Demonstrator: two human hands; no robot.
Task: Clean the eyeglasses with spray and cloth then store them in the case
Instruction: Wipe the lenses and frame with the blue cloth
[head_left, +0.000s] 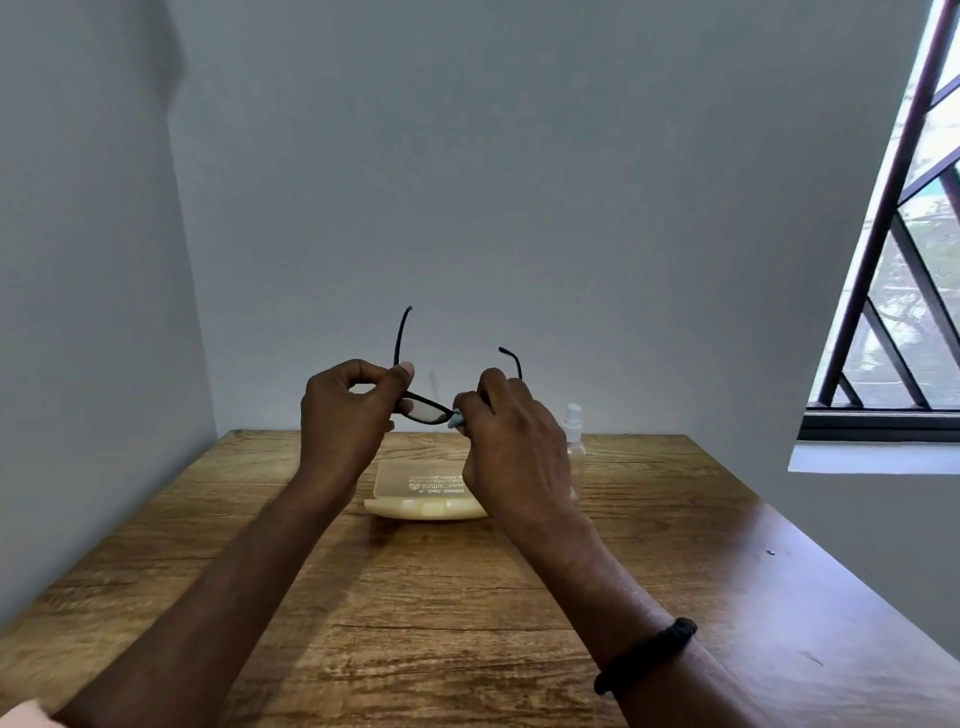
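Note:
I hold black-framed eyeglasses (423, 408) up above the table, temples open and pointing away from me. My left hand (345, 415) pinches the frame at its left hinge. My right hand (506, 441) is closed around the right lens with a pale blue cloth (457, 418), of which only a small corner shows between the fingers. Below the hands a cream eyeglass case (423, 493) lies open on the wooden table (415, 597). A clear spray bottle (574, 441) with a white nozzle stands just behind my right hand, partly hidden by it.
The table stands in a corner, with a grey wall at the back and another on the left. A barred window (893, 260) and its sill are at the right. A black band circles my right wrist (644, 654).

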